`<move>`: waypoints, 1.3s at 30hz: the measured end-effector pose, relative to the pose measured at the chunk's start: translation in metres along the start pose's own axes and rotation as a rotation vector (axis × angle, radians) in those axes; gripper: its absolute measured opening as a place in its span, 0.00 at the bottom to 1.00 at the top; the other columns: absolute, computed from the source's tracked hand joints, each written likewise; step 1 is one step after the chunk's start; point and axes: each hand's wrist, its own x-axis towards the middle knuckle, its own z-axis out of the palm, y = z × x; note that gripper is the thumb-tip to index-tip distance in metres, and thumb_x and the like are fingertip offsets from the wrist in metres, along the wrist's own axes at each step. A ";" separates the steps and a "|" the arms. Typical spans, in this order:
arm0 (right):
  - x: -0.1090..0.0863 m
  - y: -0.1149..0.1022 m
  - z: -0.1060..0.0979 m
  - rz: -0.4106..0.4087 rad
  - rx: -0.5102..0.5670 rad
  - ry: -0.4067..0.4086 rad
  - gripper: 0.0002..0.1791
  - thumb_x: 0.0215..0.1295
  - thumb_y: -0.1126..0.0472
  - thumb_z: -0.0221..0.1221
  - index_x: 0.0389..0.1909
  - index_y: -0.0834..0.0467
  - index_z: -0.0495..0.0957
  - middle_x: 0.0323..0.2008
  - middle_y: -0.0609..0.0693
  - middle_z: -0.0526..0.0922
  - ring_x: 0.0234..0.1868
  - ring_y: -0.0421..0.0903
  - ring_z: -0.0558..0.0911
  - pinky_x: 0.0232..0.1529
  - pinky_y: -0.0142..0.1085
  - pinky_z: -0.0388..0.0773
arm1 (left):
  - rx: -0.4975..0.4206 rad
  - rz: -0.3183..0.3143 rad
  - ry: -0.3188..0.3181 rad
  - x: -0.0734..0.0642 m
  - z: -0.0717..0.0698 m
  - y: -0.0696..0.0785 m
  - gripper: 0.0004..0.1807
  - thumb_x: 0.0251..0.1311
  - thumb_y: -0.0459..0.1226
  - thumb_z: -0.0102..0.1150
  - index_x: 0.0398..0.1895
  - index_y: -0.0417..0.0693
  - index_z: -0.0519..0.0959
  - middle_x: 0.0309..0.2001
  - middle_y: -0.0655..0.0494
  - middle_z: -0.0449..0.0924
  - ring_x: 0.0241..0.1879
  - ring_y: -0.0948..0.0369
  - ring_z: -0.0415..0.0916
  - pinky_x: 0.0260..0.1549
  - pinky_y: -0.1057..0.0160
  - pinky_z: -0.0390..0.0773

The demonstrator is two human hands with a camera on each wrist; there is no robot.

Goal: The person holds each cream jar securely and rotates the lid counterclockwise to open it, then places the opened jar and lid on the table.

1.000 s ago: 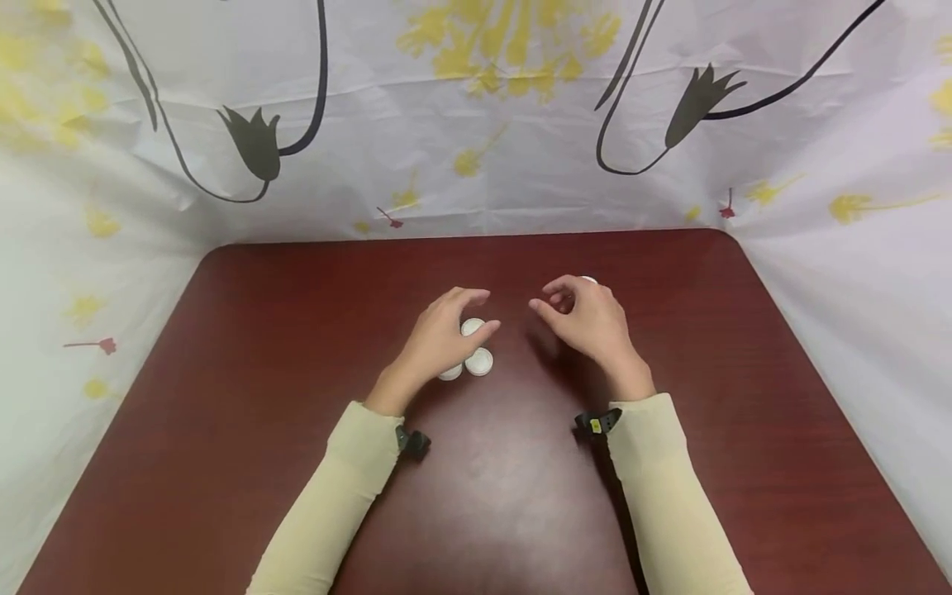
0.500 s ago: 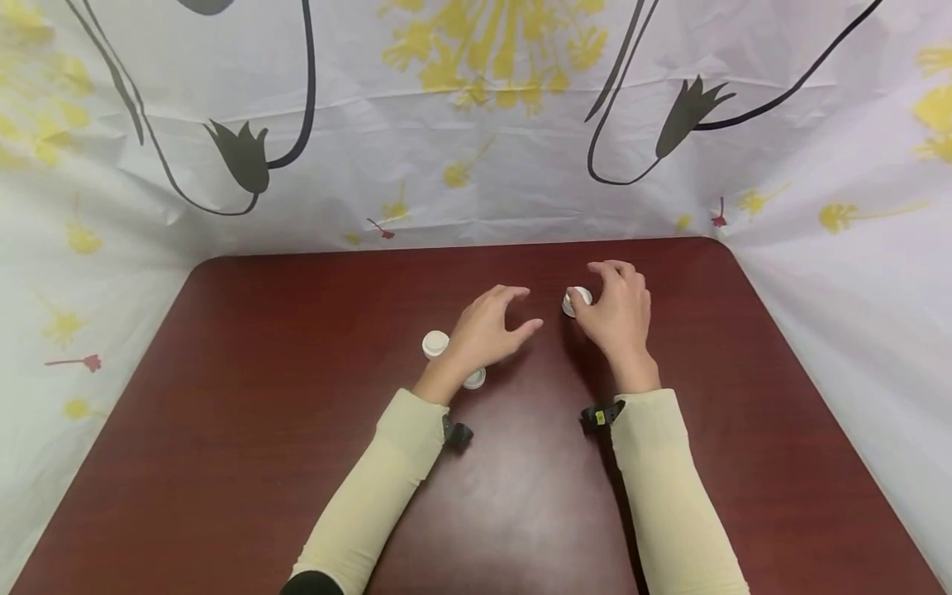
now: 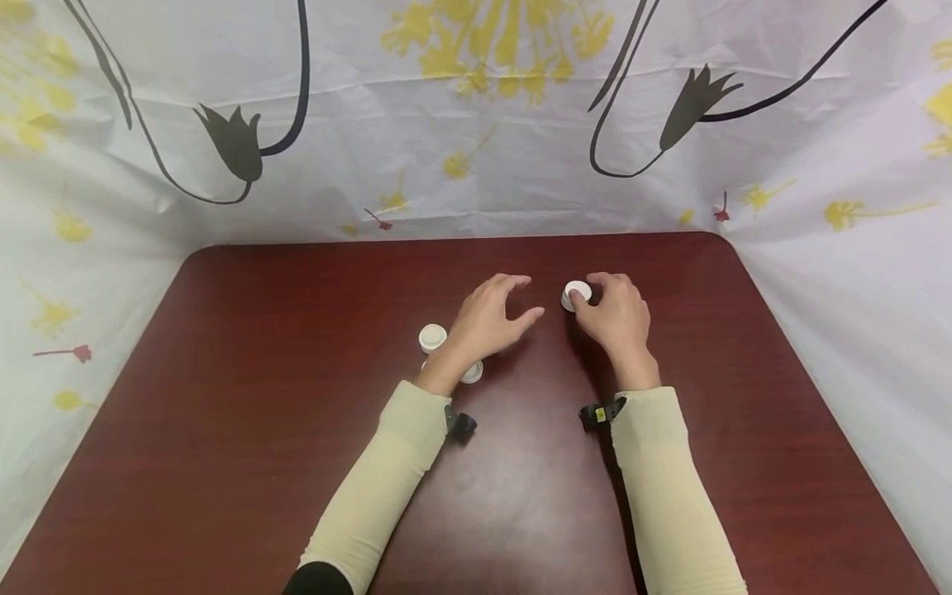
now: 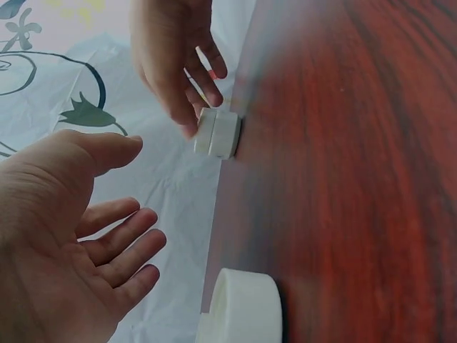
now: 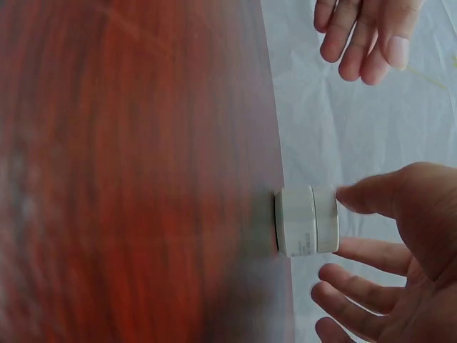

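While the left hand [image 3: 487,321] hangs in the air with its thumb and fingers spread apart, the right hand [image 3: 616,318] is at a small white jar with a lid [image 5: 307,220]. The jar stands upright on the shiny red-brown table [image 3: 714,364], right at the tips of the right thumb and pointing finger. There is a line where the lid meets the jar, and tiny print below it that I can't read. The right thumb is at the lid's edge and the pointing finger is across from it, but I can't tell if they pinch it. The other right fingers are bent a little and spread, off the jar.

Back behind the left fingers, I see a white round pot [image 3: 432,337] on one side of the wrist and a white round piece with a rim [image 3: 472,372] on the other. Far past all the fingertips hangs a white cloth with flowers [image 3: 476,194].
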 end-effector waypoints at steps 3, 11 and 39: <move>-0.001 -0.002 0.001 -0.012 -0.004 -0.017 0.25 0.71 0.50 0.64 0.62 0.61 0.82 0.56 0.64 0.84 0.54 0.65 0.82 0.58 0.65 0.75 | 0.005 -0.005 -0.013 -0.001 0.000 -0.001 0.32 0.71 0.52 0.64 0.73 0.49 0.75 0.71 0.52 0.78 0.72 0.53 0.74 0.70 0.49 0.75; -0.003 -0.003 0.002 0.008 0.006 -0.043 0.23 0.68 0.52 0.68 0.60 0.58 0.82 0.50 0.60 0.86 0.49 0.63 0.84 0.52 0.63 0.77 | 0.006 -0.003 -0.023 -0.002 0.003 -0.002 0.30 0.72 0.51 0.64 0.72 0.48 0.76 0.69 0.52 0.79 0.70 0.53 0.76 0.69 0.49 0.76; -0.003 -0.020 0.000 -0.068 0.134 -0.078 0.24 0.64 0.46 0.69 0.55 0.57 0.83 0.44 0.56 0.90 0.44 0.53 0.87 0.44 0.49 0.78 | 0.035 -0.018 -0.043 -0.006 0.000 -0.002 0.35 0.69 0.49 0.67 0.76 0.48 0.72 0.71 0.50 0.77 0.73 0.52 0.74 0.70 0.48 0.75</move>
